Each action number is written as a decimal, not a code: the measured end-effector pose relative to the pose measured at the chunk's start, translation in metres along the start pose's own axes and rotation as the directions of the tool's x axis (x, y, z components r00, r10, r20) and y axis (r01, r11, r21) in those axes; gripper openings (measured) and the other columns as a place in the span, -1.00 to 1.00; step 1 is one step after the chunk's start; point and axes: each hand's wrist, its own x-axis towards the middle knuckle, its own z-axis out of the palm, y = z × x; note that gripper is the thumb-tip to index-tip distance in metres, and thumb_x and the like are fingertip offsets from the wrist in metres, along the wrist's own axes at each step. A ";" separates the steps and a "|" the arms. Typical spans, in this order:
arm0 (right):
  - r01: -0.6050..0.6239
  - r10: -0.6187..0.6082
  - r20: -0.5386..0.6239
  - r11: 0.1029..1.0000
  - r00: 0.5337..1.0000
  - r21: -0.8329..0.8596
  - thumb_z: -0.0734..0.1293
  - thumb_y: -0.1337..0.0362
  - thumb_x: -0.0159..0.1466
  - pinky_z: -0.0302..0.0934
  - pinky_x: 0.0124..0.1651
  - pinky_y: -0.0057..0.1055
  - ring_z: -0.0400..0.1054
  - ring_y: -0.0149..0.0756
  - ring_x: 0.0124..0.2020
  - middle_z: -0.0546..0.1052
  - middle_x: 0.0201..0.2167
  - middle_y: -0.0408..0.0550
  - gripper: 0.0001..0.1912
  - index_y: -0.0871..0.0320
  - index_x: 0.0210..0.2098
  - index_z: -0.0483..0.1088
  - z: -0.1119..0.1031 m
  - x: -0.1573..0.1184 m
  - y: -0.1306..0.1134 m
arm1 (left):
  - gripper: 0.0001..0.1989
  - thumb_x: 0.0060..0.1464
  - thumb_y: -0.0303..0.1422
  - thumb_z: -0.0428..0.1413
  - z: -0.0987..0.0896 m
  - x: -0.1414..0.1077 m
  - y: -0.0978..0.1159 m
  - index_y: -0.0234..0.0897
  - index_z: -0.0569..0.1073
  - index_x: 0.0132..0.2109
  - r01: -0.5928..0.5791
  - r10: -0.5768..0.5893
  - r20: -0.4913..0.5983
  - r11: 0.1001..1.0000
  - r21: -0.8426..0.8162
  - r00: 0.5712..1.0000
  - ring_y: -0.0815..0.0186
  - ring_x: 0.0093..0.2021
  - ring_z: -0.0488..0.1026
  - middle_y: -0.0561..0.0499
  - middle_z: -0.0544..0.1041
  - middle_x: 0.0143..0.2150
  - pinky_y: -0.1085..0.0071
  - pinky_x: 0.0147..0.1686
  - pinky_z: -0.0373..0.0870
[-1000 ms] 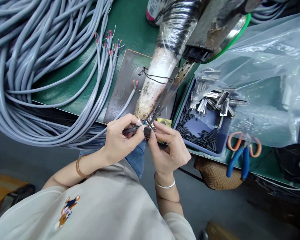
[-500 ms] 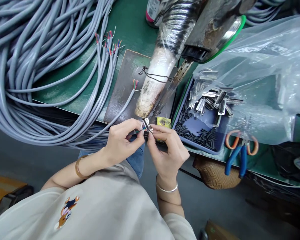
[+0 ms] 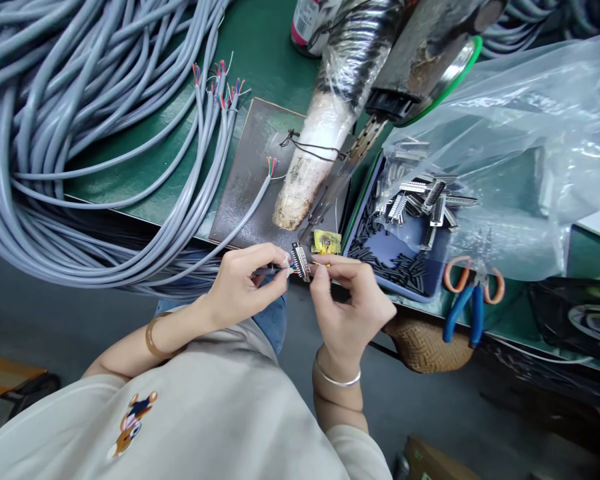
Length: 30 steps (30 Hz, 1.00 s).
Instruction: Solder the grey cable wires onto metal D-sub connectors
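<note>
My left hand [image 3: 253, 280] is closed, its thumb and forefinger pinching a cable end whose thin coloured wires [image 3: 293, 268] run to a metal D-sub connector [image 3: 301, 261]. The connector sits just beyond those fingertips, tilted, its row of pins facing the left hand. On the connector's other side, my right hand [image 3: 347, 287] has its thumb and forefinger pinched together. Something thin and pale shows at these fingertips, too small to name. The tip of a soldering iron [image 3: 325, 200] held in a stand points down just above the connector. Close by lies a small yellow packet [image 3: 326, 243].
Many grey cables [image 3: 105, 100] with stripped ends fill the left. A white, plastic-wrapped tube [image 3: 313, 147] hangs over a dark plate [image 3: 245, 167]. At right are a blue tray [image 3: 397, 243] of black sleeves, a clear bag [image 3: 520, 153] with connectors [image 3: 435, 197], and blue-handled pliers [image 3: 465, 310].
My right hand has shifted right and slightly down, its fingertips drawing away from the connector. The connector has turned and shows more of its long side. My left hand has barely moved.
</note>
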 end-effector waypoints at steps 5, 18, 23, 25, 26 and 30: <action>0.141 -0.118 -0.100 0.950 0.988 0.277 0.43 0.43 0.29 0.54 -0.38 -0.32 0.65 -0.24 -0.38 0.71 -0.22 -0.08 -0.86 0.08 -0.24 0.42 -0.004 -0.010 0.012 | -0.77 0.14 -0.27 0.30 -0.013 0.005 0.005 -0.32 0.49 -0.34 0.434 -0.400 0.169 0.820 -0.373 0.901 0.52 -0.65 0.29 0.02 0.57 -0.47 0.57 -0.68 0.19; -0.173 0.148 0.099 0.922 0.984 0.345 0.41 0.30 0.35 0.22 -0.51 -0.54 0.32 -0.51 -0.56 0.53 -0.46 -0.27 -0.82 0.08 -0.35 0.34 0.011 -0.012 -0.004 | -0.79 0.11 -0.36 0.31 -0.031 -0.001 0.012 -0.29 0.50 -0.12 0.470 -0.320 0.359 0.724 -0.505 0.877 0.49 -0.57 0.40 0.06 0.53 -0.42 0.59 -0.57 0.37; -0.284 0.238 0.163 0.873 0.958 0.396 0.41 0.26 0.35 0.13 -0.55 -0.54 0.21 -0.53 -0.60 0.48 -0.50 -0.29 -0.81 0.09 -0.37 0.35 0.008 -0.010 -0.010 | -0.68 0.03 -0.55 0.28 -0.035 -0.006 0.009 -0.25 0.53 -0.04 0.406 -0.246 0.357 0.767 -0.496 0.901 0.36 -0.27 0.60 -0.03 0.60 -0.26 0.49 -0.23 0.59; -0.296 0.258 0.147 0.869 0.955 0.397 0.41 0.26 0.35 0.13 -0.54 -0.55 0.20 -0.53 -0.60 0.45 -0.52 -0.31 -0.81 0.09 -0.37 0.35 0.008 -0.010 -0.011 | -0.53 0.00 -0.59 0.27 -0.036 -0.008 0.008 -0.21 0.48 0.07 0.395 -0.234 0.359 0.780 -0.486 0.904 0.35 -0.28 0.61 0.02 0.59 -0.26 0.49 -0.24 0.58; -0.299 0.266 0.138 0.870 0.954 0.393 0.42 0.26 0.34 0.13 -0.54 -0.55 0.20 -0.53 -0.60 0.44 -0.52 -0.31 -0.81 0.09 -0.37 0.36 0.008 -0.010 -0.011 | -0.49 0.00 -0.60 0.27 -0.036 -0.010 0.007 -0.19 0.45 0.11 0.388 -0.230 0.358 0.789 -0.476 0.905 0.35 -0.29 0.62 0.03 0.58 -0.25 0.49 -0.27 0.57; -0.322 0.295 0.130 0.873 0.947 0.366 0.43 0.26 0.34 0.13 -0.53 -0.54 0.20 -0.53 -0.58 0.44 -0.52 -0.31 -0.81 0.09 -0.37 0.37 0.008 -0.011 -0.014 | -0.61 0.07 -0.57 0.26 -0.035 -0.013 0.005 -0.22 0.44 0.04 0.299 -0.191 0.278 0.854 -0.425 0.941 0.47 -0.38 0.53 0.04 0.53 -0.22 0.58 -0.38 0.47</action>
